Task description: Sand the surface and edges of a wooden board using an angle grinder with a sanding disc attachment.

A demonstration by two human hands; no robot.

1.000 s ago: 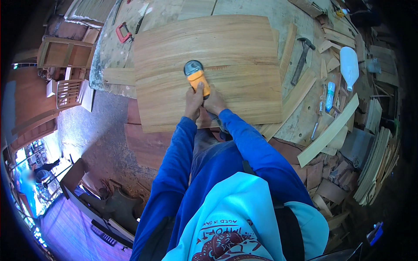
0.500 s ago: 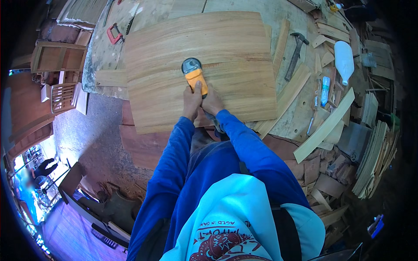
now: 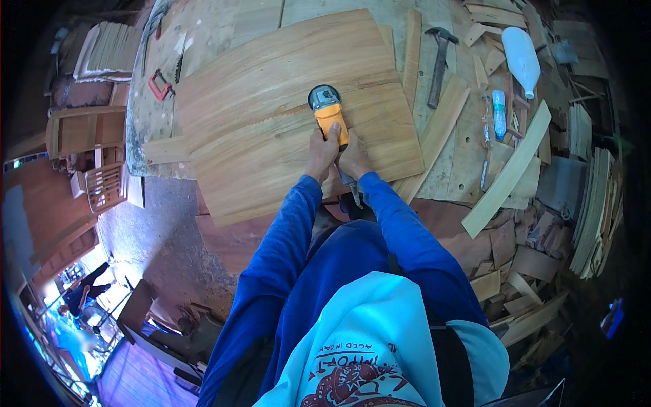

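Both my hands are closed around the yellow-orange body of an angle grinder (image 3: 331, 119) with a round grey head. My left hand (image 3: 321, 152) wraps its left side, the thumb lying along the top. On the right, my right hand (image 3: 354, 154) grips the rear end, where a dark cord or handle part hangs down between my wrists. The grinder's head rests on or just over a wide wooden panel (image 3: 251, 115) with visible grain; which of the two I cannot tell. A rough, lighter line runs across the panel left of the head.
A red clamp (image 3: 160, 85) lies left of the panel on the worktable (image 3: 264, 22). To the right are a hammer (image 3: 439, 66), wooden strips (image 3: 441, 139), a white bottle (image 3: 521, 61) and a smaller blue-labelled bottle (image 3: 499, 114). Wood scraps (image 3: 525, 264) are piled at the right. Another person (image 3: 78, 298) is at far left.
My hands have moved the grinder to the right across the panel. The whole view has turned slightly, so the panel looks more tilted. My grip is the same.
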